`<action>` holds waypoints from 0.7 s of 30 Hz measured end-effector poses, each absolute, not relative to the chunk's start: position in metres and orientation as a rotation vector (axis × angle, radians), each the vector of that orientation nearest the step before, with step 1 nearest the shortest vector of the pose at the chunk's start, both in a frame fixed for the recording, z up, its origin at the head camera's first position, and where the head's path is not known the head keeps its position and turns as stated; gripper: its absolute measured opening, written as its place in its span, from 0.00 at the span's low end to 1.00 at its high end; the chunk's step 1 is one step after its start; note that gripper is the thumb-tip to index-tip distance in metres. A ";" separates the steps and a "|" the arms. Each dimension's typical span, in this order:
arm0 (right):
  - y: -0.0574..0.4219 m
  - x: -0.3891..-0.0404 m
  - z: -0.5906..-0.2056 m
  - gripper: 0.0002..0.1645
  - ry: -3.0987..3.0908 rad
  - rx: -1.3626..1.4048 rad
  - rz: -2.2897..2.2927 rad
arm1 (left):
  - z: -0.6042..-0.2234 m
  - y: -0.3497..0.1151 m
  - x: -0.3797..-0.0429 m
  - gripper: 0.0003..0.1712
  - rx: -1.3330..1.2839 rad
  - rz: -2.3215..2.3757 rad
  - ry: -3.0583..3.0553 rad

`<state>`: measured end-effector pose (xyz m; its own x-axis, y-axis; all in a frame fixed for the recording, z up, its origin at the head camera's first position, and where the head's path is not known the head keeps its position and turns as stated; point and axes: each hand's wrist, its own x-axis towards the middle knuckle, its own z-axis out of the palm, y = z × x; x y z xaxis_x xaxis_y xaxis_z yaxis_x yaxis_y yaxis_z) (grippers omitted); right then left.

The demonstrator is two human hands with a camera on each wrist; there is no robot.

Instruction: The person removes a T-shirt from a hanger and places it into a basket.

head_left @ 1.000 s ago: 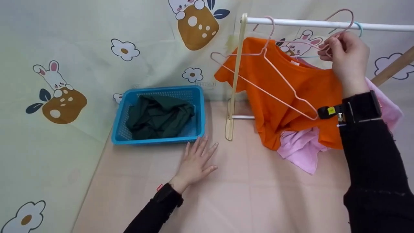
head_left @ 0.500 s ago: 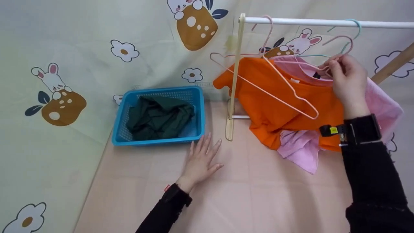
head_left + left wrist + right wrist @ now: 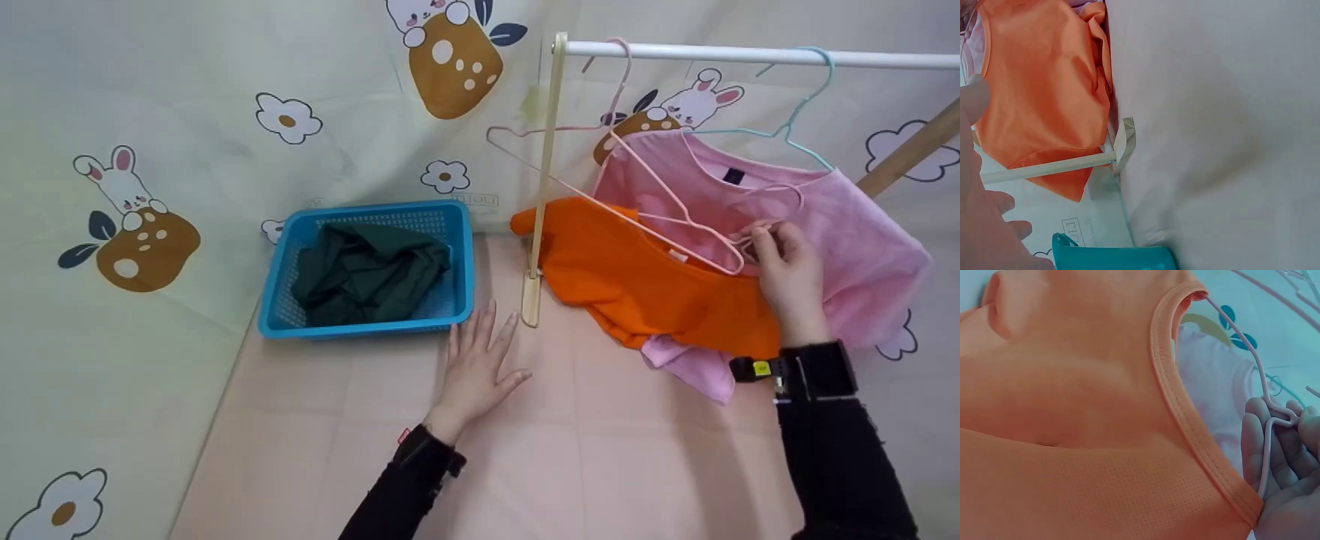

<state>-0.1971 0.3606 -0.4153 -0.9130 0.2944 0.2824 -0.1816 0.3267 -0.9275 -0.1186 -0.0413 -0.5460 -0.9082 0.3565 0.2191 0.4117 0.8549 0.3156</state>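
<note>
My right hand (image 3: 791,281) pinches a pink hanger (image 3: 1261,371) at its neck, just under the hook. An orange T-shirt (image 3: 660,300) hangs from that hanger, its neckline around the hanger's arms in the right wrist view. Below the rack's bar, the shirt overlaps a pink shirt (image 3: 862,225) on a teal hanger (image 3: 806,112). My left hand (image 3: 472,375) has its fingers spread and straight, holding nothing, near the front right corner of a blue basket (image 3: 367,328). Dark green cloth (image 3: 367,270) lies crumpled inside the basket.
The white bar (image 3: 697,52) of the rack runs across the upper right, with a wooden post (image 3: 551,150) at its left end. A bare pink hanger (image 3: 585,191) hangs near that post, in front of the orange shirt. More pink cloth (image 3: 694,367) shows underneath.
My right hand has lowered the hanger and orange T-shirt away from the bar, uncovering the pink shirt behind. My left hand has shifted slightly right.
</note>
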 end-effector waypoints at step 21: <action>0.297 -0.125 -0.483 0.04 -2.283 0.401 1.363 | -0.551 -0.036 -0.119 0.52 -0.671 -0.654 -2.724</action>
